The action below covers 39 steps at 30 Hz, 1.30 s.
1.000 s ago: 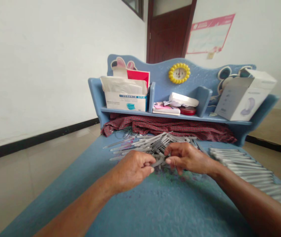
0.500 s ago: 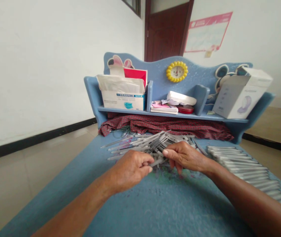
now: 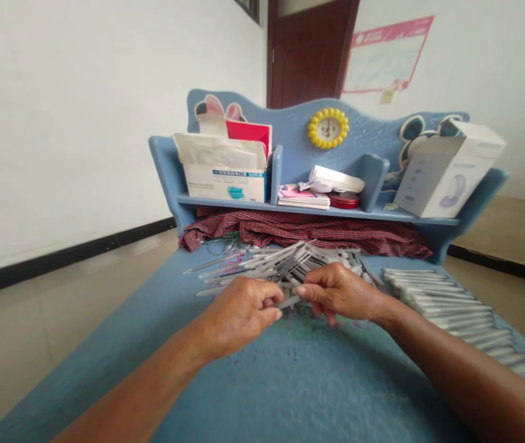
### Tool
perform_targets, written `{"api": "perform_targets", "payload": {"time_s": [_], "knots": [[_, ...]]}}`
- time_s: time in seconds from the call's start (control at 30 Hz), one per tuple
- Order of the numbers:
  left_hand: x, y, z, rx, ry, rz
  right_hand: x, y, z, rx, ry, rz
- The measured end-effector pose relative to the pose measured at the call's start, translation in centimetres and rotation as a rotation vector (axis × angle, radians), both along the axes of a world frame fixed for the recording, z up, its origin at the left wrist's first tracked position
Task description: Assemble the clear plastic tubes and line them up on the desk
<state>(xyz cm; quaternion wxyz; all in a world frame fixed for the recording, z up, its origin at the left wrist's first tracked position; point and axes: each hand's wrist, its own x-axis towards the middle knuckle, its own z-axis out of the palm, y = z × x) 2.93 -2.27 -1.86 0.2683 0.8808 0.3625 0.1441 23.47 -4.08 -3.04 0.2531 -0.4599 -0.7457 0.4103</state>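
Note:
My left hand [image 3: 248, 311] is closed, with thumb and fingers pinching one end of a whitish translucent pen [image 3: 289, 301]. At the pen's other end, my right hand [image 3: 343, 292] has its thumb and forefinger pressed together; its lower fingers hang loosely. What the right fingertips cover is hidden. Just behind both hands spreads a loose pile of pen parts [image 3: 262, 264], pale barrels and dark thin refills lying crosswise. Several similar pens lie side by side in a row [image 3: 447, 307] on the right of the blue table [image 3: 290, 381], partly behind my right forearm.
A red checked cloth [image 3: 308, 229] lies bunched under the blue shelf [image 3: 239, 203]. On the shelf stand a mask box [image 3: 225, 181], papers [image 3: 303, 198], a red round tin [image 3: 344, 201] and a white carton [image 3: 447, 172]. A yellow clock face [image 3: 327, 128] is on its back panel.
The view has shifted slightly. My right hand has come a little closer to my left, so less of the pen shows between them. Both hands keep their pinch.

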Motion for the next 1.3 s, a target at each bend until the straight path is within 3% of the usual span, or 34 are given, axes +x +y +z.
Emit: {"api": "perform_targets", "payload": {"time_s": [0.27, 0.5, 0.7, 1.0, 1.3], "knots": [[0.2, -0.2, -0.2, 0.15, 0.029, 0.028, -0.2, 0.0, 0.5, -0.027, -0.033, -0.06], [0.3, 0.3, 0.2, -0.154, -0.268, 0.19, 2.7, -0.1, 3.0, 0.084, -0.189, -0.128], [0.3, 0.3, 0.7, -0.385, -0.46, 0.277, 4.5, 0.2, 3.5, 0.12, -0.424, -0.154], [0.2, 0.5, 0.8, -0.419, -0.544, 0.332, 3.2, 0.2, 3.1, 0.224, -0.744, -0.061], [0.1, 0.6, 0.7, -0.395, -0.579, 0.352, 2.5, 0.4, 2.2, 0.27, -0.726, -0.075]]}}
